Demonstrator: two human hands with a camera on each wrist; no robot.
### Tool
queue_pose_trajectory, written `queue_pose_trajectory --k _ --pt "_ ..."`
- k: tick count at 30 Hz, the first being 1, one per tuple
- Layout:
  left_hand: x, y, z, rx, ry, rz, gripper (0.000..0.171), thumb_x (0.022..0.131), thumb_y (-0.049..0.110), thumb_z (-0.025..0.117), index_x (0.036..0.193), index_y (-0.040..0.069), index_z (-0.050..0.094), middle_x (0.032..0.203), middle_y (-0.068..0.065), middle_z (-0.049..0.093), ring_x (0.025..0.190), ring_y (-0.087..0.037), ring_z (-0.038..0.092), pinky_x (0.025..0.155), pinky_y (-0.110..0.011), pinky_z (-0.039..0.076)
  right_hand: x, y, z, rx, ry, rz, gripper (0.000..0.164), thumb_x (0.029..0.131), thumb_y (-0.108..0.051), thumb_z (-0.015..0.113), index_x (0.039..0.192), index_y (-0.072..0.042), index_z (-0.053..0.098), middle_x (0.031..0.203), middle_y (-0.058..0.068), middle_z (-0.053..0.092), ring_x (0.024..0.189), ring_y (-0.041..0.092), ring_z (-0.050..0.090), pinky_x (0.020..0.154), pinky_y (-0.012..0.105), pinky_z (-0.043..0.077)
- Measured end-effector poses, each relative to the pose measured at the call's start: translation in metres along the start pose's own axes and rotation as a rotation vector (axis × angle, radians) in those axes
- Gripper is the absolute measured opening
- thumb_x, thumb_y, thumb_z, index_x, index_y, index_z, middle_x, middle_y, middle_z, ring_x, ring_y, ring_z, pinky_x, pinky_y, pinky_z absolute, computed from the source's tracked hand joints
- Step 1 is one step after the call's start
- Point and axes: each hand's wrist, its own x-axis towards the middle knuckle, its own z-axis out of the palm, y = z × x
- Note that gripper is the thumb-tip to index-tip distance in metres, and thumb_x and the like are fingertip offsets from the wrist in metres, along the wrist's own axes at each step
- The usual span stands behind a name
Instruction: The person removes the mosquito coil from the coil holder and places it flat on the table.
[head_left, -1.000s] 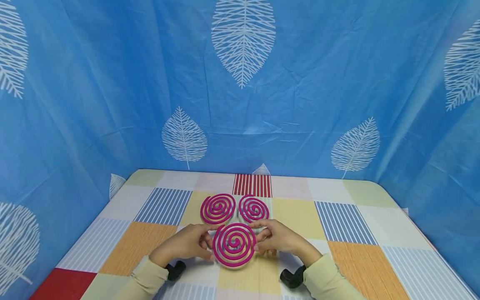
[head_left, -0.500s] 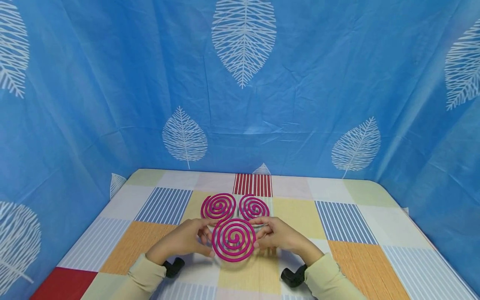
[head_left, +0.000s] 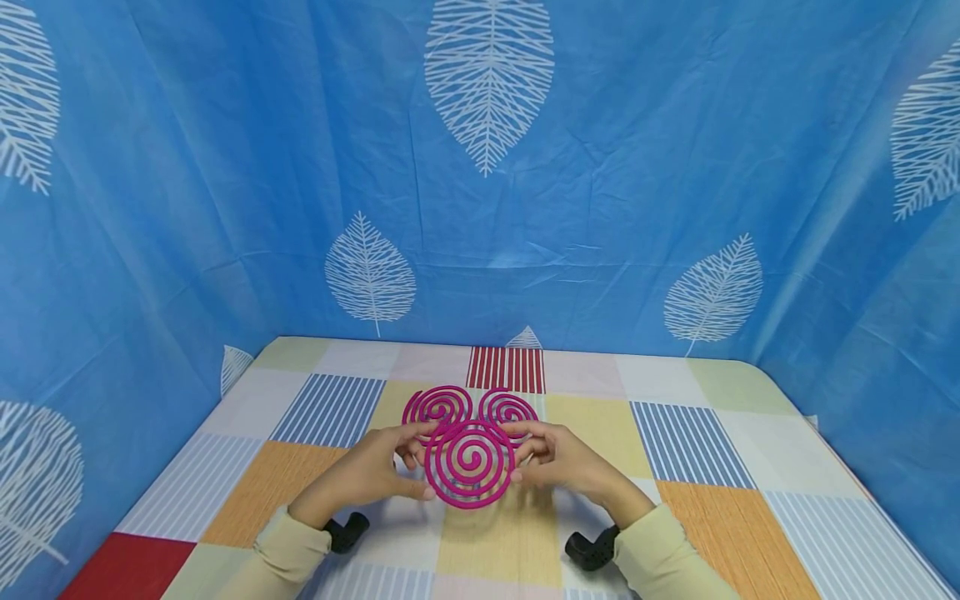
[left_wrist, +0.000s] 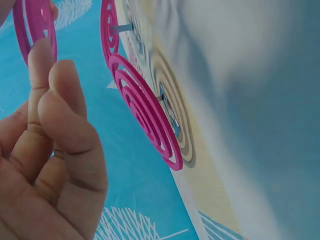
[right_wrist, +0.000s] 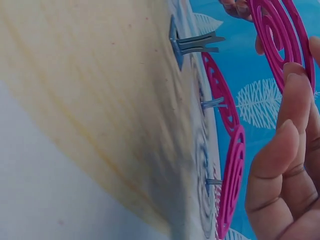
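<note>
A pink mosquito coil (head_left: pixel 471 460) is held level above the tabletop between both hands. My left hand (head_left: pixel 378 467) holds its left edge, index finger at the upper rim and thumb lower down. On the opposite edge, my right hand (head_left: pixel 566 462) grips with its fingertips. Below the coil stands a small metal coil stand (right_wrist: pixel 177 45) with upright prongs, bare in the right wrist view. Farther back, a left coil (head_left: pixel 435 408) and a right coil (head_left: pixel 506 410) each sit raised on their own metal stand; the held coil partly overlaps the left one in the head view.
A patchwork-patterned cloth (head_left: pixel 517 533) covers the table. Blue curtain (head_left: pixel 600 167) with white leaf prints hangs behind and at both sides. Black wrist devices (head_left: pixel 592 550) sit under the sleeves.
Both hands have raised the held coil and moved it up the head view, toward the two rear coils, which stay where they were.
</note>
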Motion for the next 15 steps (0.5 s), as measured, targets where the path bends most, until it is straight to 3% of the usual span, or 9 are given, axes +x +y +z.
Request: queue_pose_trajectory --k 6,15 --pt "0.0019 0.0029 0.0016 -0.015 0.035 0.008 0.084 0.087 0.017 0.094 0.154 -0.009 0.051 0.099 -0.003 0.063 0.091 -0.016 0.058 0.067 -0.027 0.045 -0.0024 -0.0024 -0.0053 0.081 -0.037 -0.052 0.077 0.093 0.000 0.082 0.156 0.015 0.040 0.100 0.000 0.076 0.080 0.009 0.070 0.074 0.025 0.058" --pt "0.0041 0.0082 0.0049 -0.022 0.096 0.038 0.087 0.086 0.017 0.095 0.156 -0.007 0.050 0.100 -0.004 0.064 0.092 -0.012 0.058 0.068 -0.027 0.049 -0.0034 -0.0031 -0.0075 0.152 -0.047 -0.090 0.085 0.094 -0.001 0.080 0.162 0.013 0.031 0.098 -0.003 0.073 0.077 0.007 0.066 0.074 0.024 0.056"
